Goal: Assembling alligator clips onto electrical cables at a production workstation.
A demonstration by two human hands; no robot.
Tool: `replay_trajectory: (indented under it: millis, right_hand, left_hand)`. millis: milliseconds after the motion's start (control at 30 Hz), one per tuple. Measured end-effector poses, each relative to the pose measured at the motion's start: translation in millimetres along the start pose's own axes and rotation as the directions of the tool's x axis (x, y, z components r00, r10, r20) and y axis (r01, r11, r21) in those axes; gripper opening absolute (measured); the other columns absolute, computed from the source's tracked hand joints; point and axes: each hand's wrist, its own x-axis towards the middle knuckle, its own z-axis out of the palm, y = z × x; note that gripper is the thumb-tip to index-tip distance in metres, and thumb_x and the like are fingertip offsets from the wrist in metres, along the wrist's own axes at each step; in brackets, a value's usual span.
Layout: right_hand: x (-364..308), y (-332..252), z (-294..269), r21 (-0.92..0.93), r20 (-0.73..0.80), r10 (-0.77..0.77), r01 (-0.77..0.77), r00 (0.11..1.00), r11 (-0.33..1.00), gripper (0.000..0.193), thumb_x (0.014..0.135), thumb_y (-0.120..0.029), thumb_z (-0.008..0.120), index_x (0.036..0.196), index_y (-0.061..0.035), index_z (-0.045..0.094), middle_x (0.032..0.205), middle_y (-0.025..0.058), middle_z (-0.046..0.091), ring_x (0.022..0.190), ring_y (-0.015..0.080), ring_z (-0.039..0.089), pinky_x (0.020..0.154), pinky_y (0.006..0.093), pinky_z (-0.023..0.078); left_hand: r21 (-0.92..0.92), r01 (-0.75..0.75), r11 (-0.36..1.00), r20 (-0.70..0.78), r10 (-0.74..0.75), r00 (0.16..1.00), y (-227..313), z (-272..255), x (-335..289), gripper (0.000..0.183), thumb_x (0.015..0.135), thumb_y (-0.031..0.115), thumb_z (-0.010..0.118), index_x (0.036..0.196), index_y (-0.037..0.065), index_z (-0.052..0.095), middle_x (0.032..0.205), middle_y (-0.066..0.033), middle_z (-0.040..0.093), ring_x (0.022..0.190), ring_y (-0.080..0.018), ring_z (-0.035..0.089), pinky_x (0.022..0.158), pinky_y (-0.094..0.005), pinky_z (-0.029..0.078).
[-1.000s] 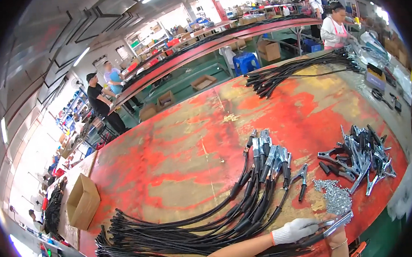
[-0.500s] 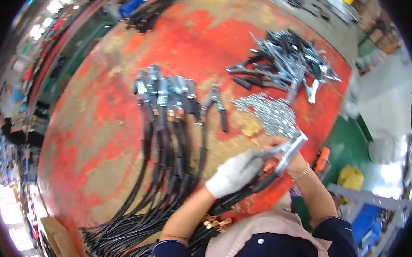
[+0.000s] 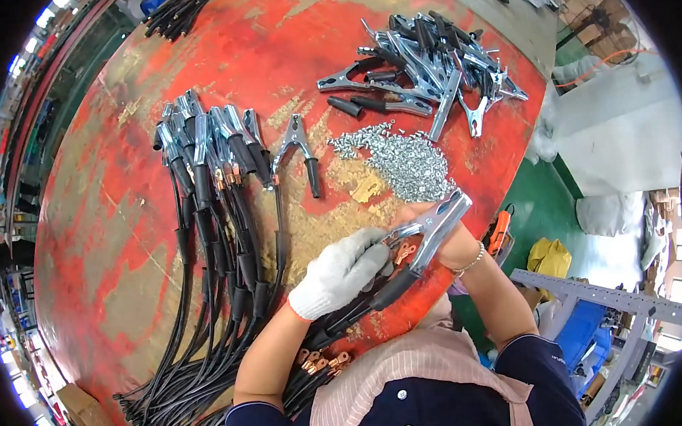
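Note:
My left hand [image 3: 346, 271], in a white knit glove, is closed around one handle of a silver spring clamp [image 3: 436, 231]. My bare right hand [image 3: 457, 247] grips the same clamp from behind, its fingers partly hidden by the metal. The clamp is tilted, with a black sleeve [image 3: 395, 289] on its other handle pointing toward me. Copper cable lugs [image 3: 405, 253] show between the handles; whether one touches the clamp I cannot tell. Just beyond my right hand lies a heap of small silver screws [image 3: 408, 163].
A pile of clamps [image 3: 433, 61] lies at the far right of the red, worn table [image 3: 127, 247]. Left of my hands are black cables [image 3: 228, 273] with clamps on their ends, and one spread clamp [image 3: 296, 142]. More copper lugs [image 3: 326, 362] lie near my body. A cardboard box [image 3: 93, 419] stands lower left.
The view has shifted, so the table's things appear farther left and higher. Both hands keep hold of the clamp, with little visible change in their grip.

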Motion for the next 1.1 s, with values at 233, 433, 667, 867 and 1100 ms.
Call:
replay_trajectory:
  millis: [233, 433, 667, 867, 1100]
  right_hand:
    - [-12, -8, -2, -0.144, -0.07, 0.236, -0.244, 0.969, 0.959, 0.019, 0.093, -0.012, 0.059, 0.108, -0.0006, 0.062, 0.116, 0.0124, 0.065, 0.099, 0.0175, 0.063, 0.084, 0.0339, 0.052]
    - [5, -24, -16, -0.912, -0.11, -0.235, -0.003, 0.966, 0.411, 0.018, 0.084, -0.013, 0.067, 0.102, -0.0071, 0.069, 0.098, 0.0071, 0.066, 0.093, 0.0215, 0.062, 0.081, 0.0353, 0.05]
    - [31, 2, -29, -0.986, 0.144, -0.413, 0.096, 0.899, -0.134, 0.01, 0.077, -0.022, 0.073, 0.082, -0.0135, 0.068, 0.079, 0.0035, 0.058, 0.078, 0.0241, 0.058, 0.067, 0.0371, 0.046]
    - [31, -1, -24, -0.98, 0.145, -0.37, 0.082, 0.918, -0.18, 0.009, 0.076, -0.02, 0.073, 0.08, -0.0141, 0.067, 0.08, 0.0022, 0.058, 0.08, 0.0233, 0.058, 0.069, 0.0362, 0.045]
    - [37, -9, -21, -0.987, 0.135, -0.344, 0.093, 0.929, -0.135, 0.013, 0.07, -0.018, 0.076, 0.079, -0.014, 0.068, 0.08, 0.0021, 0.059, 0.078, 0.0236, 0.059, 0.066, 0.0361, 0.047]
  left_hand:
    - [0.412, -0.134, 0.901, -0.178, 0.223, 0.958, -1, 13, 0, 0.034, 0.093, 0.017, 0.054, 0.125, 0.006, 0.053, 0.077, -0.0129, 0.064, 0.069, -0.0221, 0.066, 0.067, -0.0303, 0.051]
    - [0.461, -0.207, 0.863, -0.397, 0.41, 0.822, -34, 13, 14, 0.04, 0.094, 0.018, 0.054, 0.131, 0.005, 0.047, 0.077, -0.0106, 0.064, 0.059, -0.0187, 0.063, 0.055, -0.0337, 0.05]
    - [-0.749, -0.055, 0.66, -0.269, -0.227, 0.936, -25, 8, 16, 0.033, 0.099, 0.026, 0.048, 0.126, 0.006, 0.049, 0.074, -0.0077, 0.061, 0.046, -0.011, 0.05, 0.039, -0.0226, 0.034]
    - [-0.693, -0.092, 0.715, -0.251, -0.12, 0.96, -34, 14, 18, 0.038, 0.099, 0.027, 0.048, 0.129, 0.003, 0.048, 0.079, -0.0103, 0.064, 0.049, -0.0108, 0.053, 0.04, -0.022, 0.034]
    - [-0.45, -0.049, 0.892, -0.285, -0.091, 0.954, -33, 15, 17, 0.036, 0.098, 0.019, 0.046, 0.13, 0.003, 0.047, 0.087, -0.0086, 0.064, 0.059, -0.0094, 0.055, 0.049, -0.0234, 0.043]
